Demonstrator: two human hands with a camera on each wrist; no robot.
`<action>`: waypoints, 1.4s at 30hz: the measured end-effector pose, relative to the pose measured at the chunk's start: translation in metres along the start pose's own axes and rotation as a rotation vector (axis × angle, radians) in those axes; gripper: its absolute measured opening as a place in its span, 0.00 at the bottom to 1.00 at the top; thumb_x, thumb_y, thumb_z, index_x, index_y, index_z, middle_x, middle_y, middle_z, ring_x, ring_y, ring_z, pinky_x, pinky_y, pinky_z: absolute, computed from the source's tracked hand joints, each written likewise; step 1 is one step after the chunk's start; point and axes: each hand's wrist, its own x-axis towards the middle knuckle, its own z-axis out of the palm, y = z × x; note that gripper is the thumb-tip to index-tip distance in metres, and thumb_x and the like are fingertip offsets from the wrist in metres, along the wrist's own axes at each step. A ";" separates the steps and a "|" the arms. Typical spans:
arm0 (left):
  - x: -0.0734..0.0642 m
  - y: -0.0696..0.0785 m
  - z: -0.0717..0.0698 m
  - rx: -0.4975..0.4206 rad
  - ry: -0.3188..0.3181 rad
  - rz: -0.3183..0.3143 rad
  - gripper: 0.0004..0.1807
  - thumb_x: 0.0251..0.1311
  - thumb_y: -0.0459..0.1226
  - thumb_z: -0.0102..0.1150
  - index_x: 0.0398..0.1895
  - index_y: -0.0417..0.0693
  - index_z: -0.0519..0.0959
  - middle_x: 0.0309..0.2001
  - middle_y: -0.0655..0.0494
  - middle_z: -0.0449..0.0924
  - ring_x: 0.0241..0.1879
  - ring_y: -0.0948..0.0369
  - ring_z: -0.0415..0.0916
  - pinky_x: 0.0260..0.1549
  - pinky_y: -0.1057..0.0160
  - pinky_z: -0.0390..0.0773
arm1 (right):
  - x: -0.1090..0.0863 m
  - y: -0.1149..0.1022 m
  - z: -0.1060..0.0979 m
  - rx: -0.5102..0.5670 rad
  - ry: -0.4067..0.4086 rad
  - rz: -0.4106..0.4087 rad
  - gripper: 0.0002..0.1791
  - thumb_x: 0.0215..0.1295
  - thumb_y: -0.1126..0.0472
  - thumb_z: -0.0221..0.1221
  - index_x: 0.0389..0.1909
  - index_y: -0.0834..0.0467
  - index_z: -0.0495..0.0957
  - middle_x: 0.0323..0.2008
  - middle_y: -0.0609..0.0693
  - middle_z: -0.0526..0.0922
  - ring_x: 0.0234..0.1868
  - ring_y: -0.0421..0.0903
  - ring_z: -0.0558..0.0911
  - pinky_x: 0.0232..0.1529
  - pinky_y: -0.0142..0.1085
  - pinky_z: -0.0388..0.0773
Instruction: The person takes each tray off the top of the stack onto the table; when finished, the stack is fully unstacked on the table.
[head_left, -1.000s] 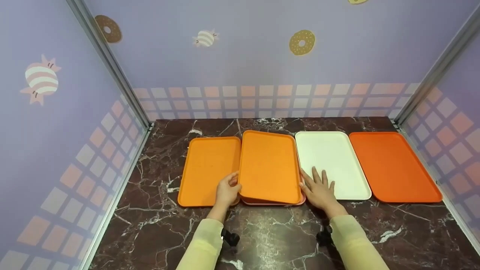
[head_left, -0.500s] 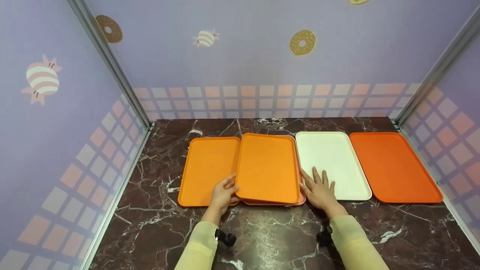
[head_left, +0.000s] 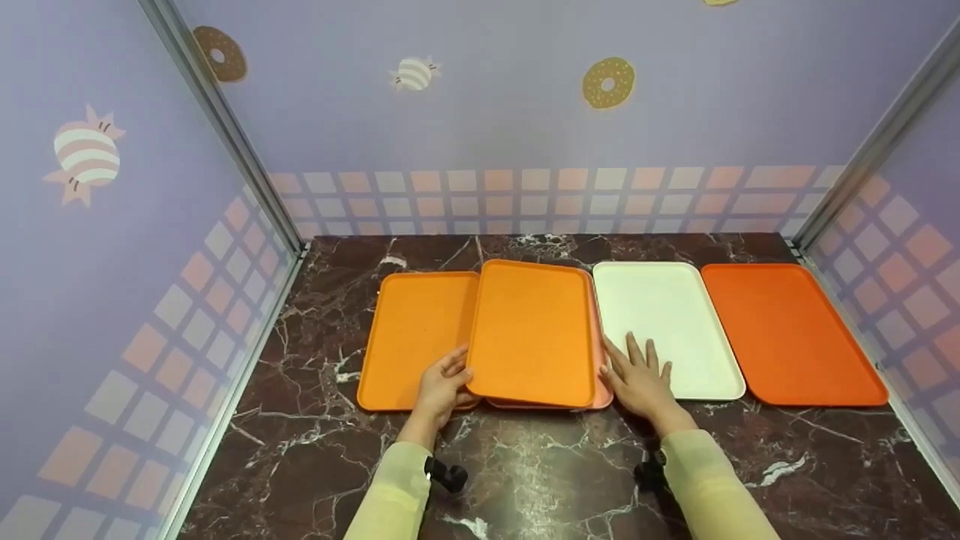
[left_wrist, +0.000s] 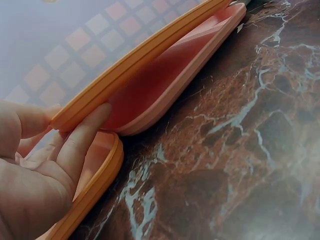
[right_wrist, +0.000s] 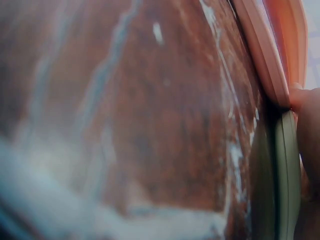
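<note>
My left hand [head_left: 441, 386] pinches the left edge of an orange tray [head_left: 532, 334], thumb above and fingers beneath. That tray is tilted, its left side raised over a pink tray [left_wrist: 172, 97], which it mostly covers in the head view. Below the left hand lies another orange tray [head_left: 420, 322], flat on the table. My right hand [head_left: 643, 381] spreads its fingers over the white tray [head_left: 664, 300], the thumb side touching the right edge of the pink tray. Only part of the right hand shows in the right wrist view.
A red-orange tray [head_left: 791, 334] lies at the far right, beside the white one. All stand on a dark marbled table [head_left: 540, 465]. Purple patterned walls [head_left: 517, 127] close off the back and both sides.
My left hand has shifted slightly left, drawing the upper orange tray left so more of the pink tray's right edge shows. My right hand stays in place.
</note>
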 end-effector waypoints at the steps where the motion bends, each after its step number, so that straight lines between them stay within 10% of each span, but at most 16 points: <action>1: 0.000 0.000 -0.001 0.001 0.000 0.002 0.30 0.72 0.26 0.53 0.77 0.41 0.66 0.75 0.31 0.61 0.44 0.62 0.79 0.29 0.63 0.87 | 0.000 0.000 0.000 0.001 0.000 0.000 0.35 0.80 0.41 0.46 0.83 0.42 0.52 0.83 0.64 0.40 0.81 0.74 0.34 0.70 0.82 0.30; 24: -0.008 0.017 -0.045 -0.045 0.074 0.019 0.29 0.72 0.26 0.54 0.76 0.39 0.66 0.75 0.31 0.62 0.38 0.64 0.75 0.25 0.65 0.83 | 0.001 0.001 0.001 0.012 -0.003 0.002 0.37 0.79 0.39 0.47 0.83 0.44 0.52 0.83 0.64 0.39 0.81 0.73 0.33 0.70 0.81 0.29; 42: -0.023 0.041 -0.109 -0.004 0.148 0.033 0.30 0.74 0.27 0.51 0.78 0.42 0.63 0.77 0.36 0.60 0.34 0.67 0.74 0.24 0.69 0.77 | 0.001 -0.001 0.000 0.007 -0.012 0.011 0.36 0.80 0.41 0.47 0.83 0.43 0.51 0.83 0.65 0.39 0.81 0.74 0.32 0.70 0.81 0.27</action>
